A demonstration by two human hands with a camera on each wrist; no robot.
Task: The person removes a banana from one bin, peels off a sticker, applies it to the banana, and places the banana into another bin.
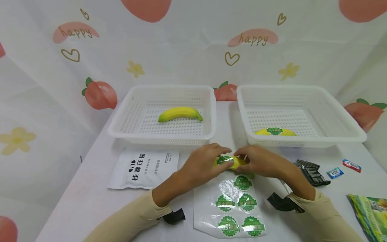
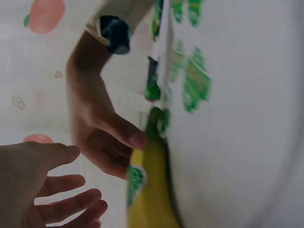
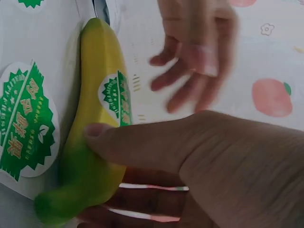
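A yellow banana with a green tip lies above the sticker sheet, its end pinched by my right hand between thumb and fingers. A green-and-white round sticker sits on the banana's side. My left hand hovers beside the banana's other end; both wrist views show its fingers spread and apart from the fruit, holding nothing. Several green round stickers remain on the sheet below the hands.
A white basket at the back left holds a plain banana. The back right basket holds a stickered banana. A white pouch lies left; a black wrapper, small packets and a green bag lie right.
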